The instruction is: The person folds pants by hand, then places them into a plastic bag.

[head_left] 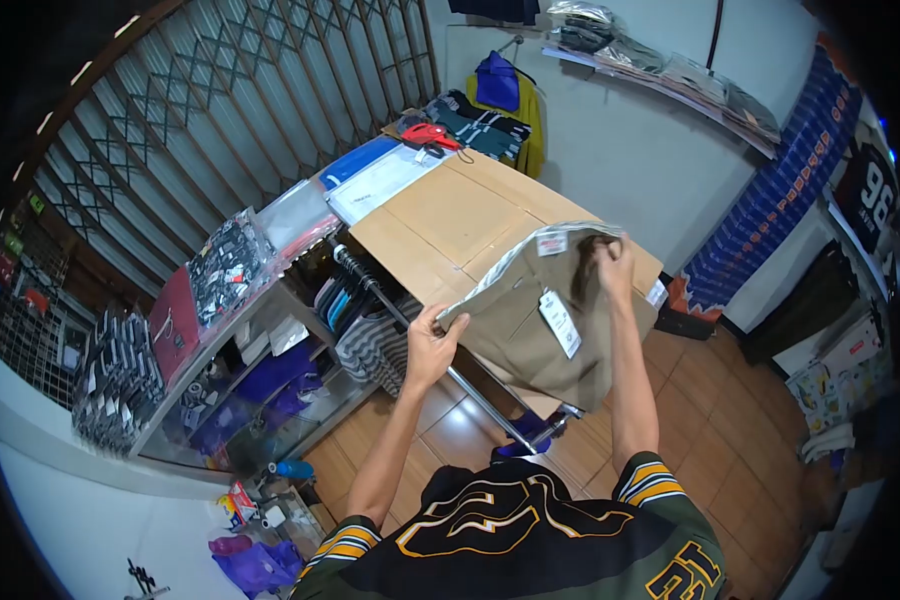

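Olive-brown trousers (510, 335) hang by the waistband between my two hands, over the near end of a cardboard sheet. My left hand (433, 347) pinches one end of the waistband, thumb on top. At the other end, my right hand (615, 270) grips the waistband with its fingers bent over the edge. A pale lining strip runs along the top, with a white label (551, 243) sewn inside. From the front dangles a white hang tag (560, 323). The lower part of the trousers is folded or hidden from view.
The cardboard sheet (440, 215) lies across a table. A red tape dispenser (428, 137) sits at its far end. Below, a metal clothes rail (480, 400) carries hanging clothes. Packed garments (225, 265) lie on a glass case at left; a blue patterned roll (770, 190) leans right.
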{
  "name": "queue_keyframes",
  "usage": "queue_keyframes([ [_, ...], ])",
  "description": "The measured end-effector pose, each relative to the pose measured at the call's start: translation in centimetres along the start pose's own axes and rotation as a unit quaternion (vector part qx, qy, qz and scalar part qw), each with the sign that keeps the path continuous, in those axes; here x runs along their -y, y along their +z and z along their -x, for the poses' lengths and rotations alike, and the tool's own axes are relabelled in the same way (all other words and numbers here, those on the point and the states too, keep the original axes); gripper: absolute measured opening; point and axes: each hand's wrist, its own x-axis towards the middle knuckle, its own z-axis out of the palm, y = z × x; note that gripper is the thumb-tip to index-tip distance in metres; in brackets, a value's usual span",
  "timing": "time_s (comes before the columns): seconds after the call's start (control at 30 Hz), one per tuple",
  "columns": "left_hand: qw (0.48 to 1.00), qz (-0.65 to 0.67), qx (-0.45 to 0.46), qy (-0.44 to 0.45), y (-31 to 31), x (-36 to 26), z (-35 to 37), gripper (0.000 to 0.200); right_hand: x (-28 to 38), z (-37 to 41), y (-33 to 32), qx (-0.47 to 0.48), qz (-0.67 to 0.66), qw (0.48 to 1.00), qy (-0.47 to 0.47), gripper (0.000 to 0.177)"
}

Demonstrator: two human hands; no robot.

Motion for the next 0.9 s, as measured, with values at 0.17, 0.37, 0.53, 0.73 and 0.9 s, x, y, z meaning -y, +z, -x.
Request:
queue_keyframes([
  [0.17,0.994,-0.048,0.072,-0.070,-2.3,9.6,-0.8,0.019,-4.3,6.1,2.5,-0.007,0.120,0.993,0.015,0.045],
  [0.37,0.970,-0.052,0.201,-0.125,-5.4,13.3,-2.2,0.025,-3.7,16.3,2.4,-0.089,0.347,0.933,-0.027,0.048],
  [0.53,0.950,-0.041,0.279,-0.131,-5.8,15.1,-5.5,0.039,-5.3,18.9,2.7,-0.111,0.449,0.887,-0.003,0.049],
  [0.73,0.941,0.000,0.317,-0.118,-2.0,15.1,-9.3,0.042,-4.1,18.5,3.5,-0.134,0.417,0.898,0.040,0.049],
  [0.9,0.936,-0.145,0.319,-0.033,2.7,17.7,-12.5,0.049,-4.3,18.6,3.9,-0.149,0.442,0.883,0.049,0.049],
])
